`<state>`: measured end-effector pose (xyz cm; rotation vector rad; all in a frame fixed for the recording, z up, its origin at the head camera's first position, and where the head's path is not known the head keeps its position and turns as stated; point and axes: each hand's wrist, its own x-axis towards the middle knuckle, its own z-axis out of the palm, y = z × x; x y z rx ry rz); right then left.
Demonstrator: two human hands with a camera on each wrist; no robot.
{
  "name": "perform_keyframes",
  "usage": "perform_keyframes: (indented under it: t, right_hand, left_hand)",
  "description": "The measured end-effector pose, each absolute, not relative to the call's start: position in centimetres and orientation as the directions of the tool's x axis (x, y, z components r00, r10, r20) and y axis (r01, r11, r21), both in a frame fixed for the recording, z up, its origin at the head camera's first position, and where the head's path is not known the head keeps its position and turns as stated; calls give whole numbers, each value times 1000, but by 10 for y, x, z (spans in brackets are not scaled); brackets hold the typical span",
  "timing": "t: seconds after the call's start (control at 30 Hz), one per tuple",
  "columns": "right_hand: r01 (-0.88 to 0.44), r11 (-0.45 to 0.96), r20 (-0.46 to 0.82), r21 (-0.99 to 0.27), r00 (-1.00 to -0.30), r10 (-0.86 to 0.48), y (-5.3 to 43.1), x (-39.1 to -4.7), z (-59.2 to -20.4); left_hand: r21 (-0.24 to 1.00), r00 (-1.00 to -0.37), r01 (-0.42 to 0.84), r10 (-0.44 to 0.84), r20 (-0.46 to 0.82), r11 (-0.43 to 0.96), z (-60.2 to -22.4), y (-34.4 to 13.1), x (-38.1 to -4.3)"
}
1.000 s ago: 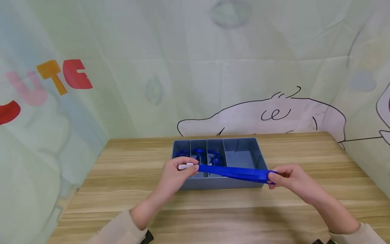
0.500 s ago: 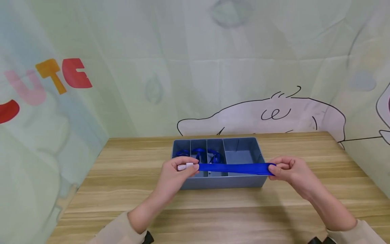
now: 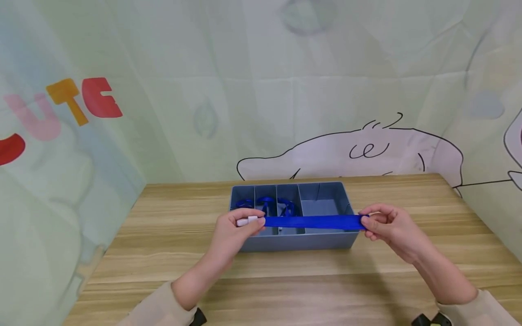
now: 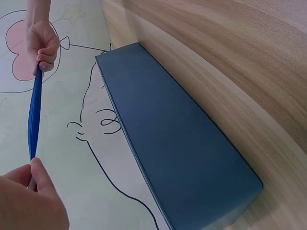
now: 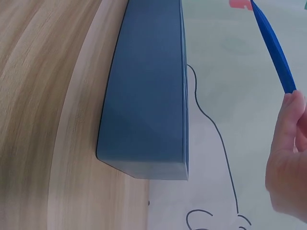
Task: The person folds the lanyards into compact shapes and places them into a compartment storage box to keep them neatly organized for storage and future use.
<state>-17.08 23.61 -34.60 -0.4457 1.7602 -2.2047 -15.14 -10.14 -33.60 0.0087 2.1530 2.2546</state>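
Observation:
A flat blue lanyard, folded into layers, stretches level between both hands above the front of a grey-blue divided box. My left hand pinches its left end, where a white plastic clip shows by the fingers. The other end is pinched between thumb and fingers of my right hand. In the left wrist view the strap runs taut from one hand to the other. Blue straps lie coiled in the box's three narrow compartments, partly hidden by the held lanyard.
On the wood-grain table the box stands toward the back. Its wide right compartment shows a bare floor. A printed cloth backdrop hangs behind the table and on both sides.
My right hand has risen slightly, bringing the strap level. Its layers, which sagged apart a second ago, now lie together and flat. The left hand has barely moved.

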Motion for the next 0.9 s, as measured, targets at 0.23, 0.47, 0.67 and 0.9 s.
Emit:
perform_keyframes:
  t: [0.23,0.47,0.67,0.9]
  right_hand:
    - [19,-286,122,-958,-876,-466,241,-173,-347]
    - [-11,-204,118,-979,-844,-523,245,-173,-345]
    - [-51,-47,68,-998,-866,-496,246,-169,-340]
    - [-111,322,-19,-940,-927,-373,239,-166,-332]
  left_hand:
    - [998,-999,-29,27,-28,-58,-336,-102,-153]
    - [995,-999,-49,14,-48,-83,-335,-102,-154]
    - [995,-998,-58,15,-57,-87,-333,-104,-154]
    - [995,-998,-57,26,-55,-83,-328,-103,-152]
